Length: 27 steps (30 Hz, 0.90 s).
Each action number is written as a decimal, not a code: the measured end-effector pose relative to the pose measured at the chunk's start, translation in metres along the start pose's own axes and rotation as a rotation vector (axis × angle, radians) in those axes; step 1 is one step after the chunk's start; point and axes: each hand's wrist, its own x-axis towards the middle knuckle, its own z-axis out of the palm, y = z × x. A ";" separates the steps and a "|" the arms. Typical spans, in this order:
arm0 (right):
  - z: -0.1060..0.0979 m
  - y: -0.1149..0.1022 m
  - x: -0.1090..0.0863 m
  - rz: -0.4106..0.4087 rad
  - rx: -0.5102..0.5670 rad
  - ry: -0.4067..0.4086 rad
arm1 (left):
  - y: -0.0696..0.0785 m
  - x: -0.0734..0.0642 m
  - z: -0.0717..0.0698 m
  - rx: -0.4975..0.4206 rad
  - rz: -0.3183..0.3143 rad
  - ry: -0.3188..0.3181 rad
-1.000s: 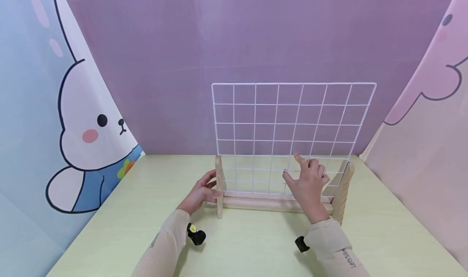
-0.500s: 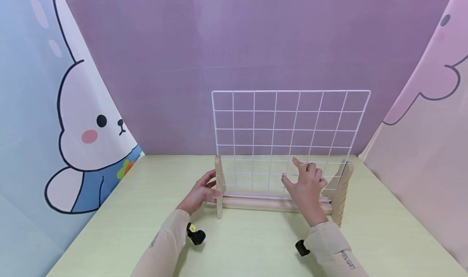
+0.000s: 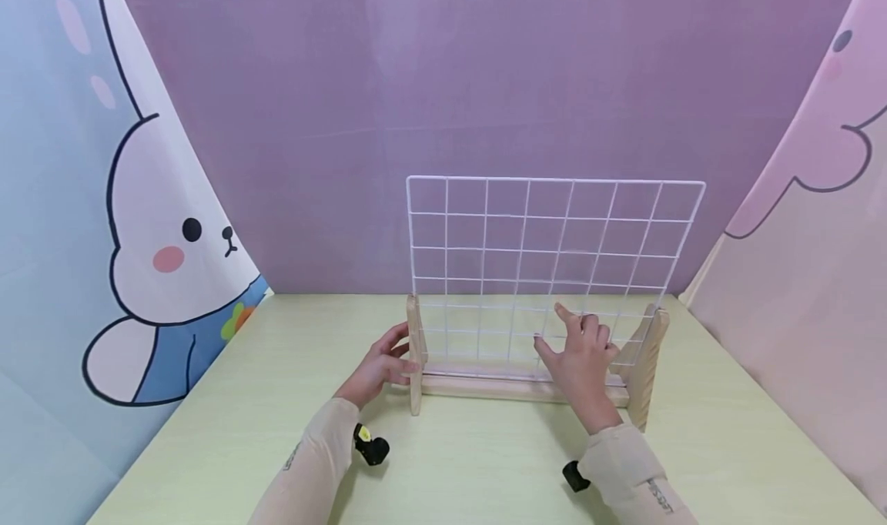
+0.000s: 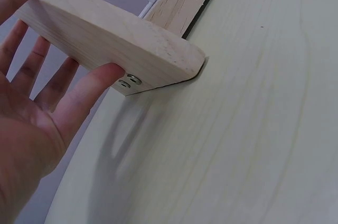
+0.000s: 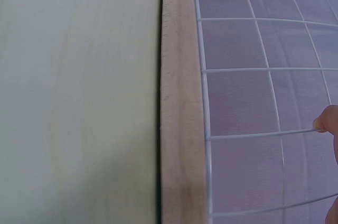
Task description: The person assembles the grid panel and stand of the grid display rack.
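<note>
A white wire grid panel (image 3: 504,234) stands nearly upright, its lower edge right at the wooden crossbar (image 3: 485,387) of a stand. Its top edge slopes slightly down to the right in the head view. My right hand (image 3: 584,367) grips the panel low and right of centre, index finger and thumb spread along the wires; a fingertip (image 5: 326,120) meets one wire in the right wrist view. My left hand (image 4: 39,123) is spread against the outer face of the left wooden end piece (image 4: 113,39), thumb pressed beside two metal bolts. The other fingertips lie along its edge.
A second wooden end piece (image 3: 647,371) stands at the right, partly behind my right arm. The pale wood-grain table (image 3: 305,332) runs back to a purple backdrop (image 3: 333,163). Printed cartoon sheets hang at both sides. Black wrist devices show under both sleeves.
My right hand has brought the grid panel down closer to the crossbar. In the last half second, its top edge has shifted a little right and tilted. My left hand has stayed put.
</note>
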 end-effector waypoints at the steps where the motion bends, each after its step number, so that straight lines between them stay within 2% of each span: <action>1: 0.000 0.000 -0.001 0.007 -0.002 -0.007 | 0.000 0.000 0.000 0.002 0.001 0.000; 7: -0.002 0.001 -0.001 0.022 -0.009 -0.033 | -0.001 0.000 -0.001 0.007 -0.006 0.001; 21: -0.006 0.003 -0.002 -0.022 -0.032 -0.027 | -0.002 0.000 -0.001 -0.002 -0.001 -0.005; 27: -0.010 0.002 -0.003 -0.024 -0.047 -0.065 | 0.001 -0.002 -0.001 0.012 -0.010 -0.003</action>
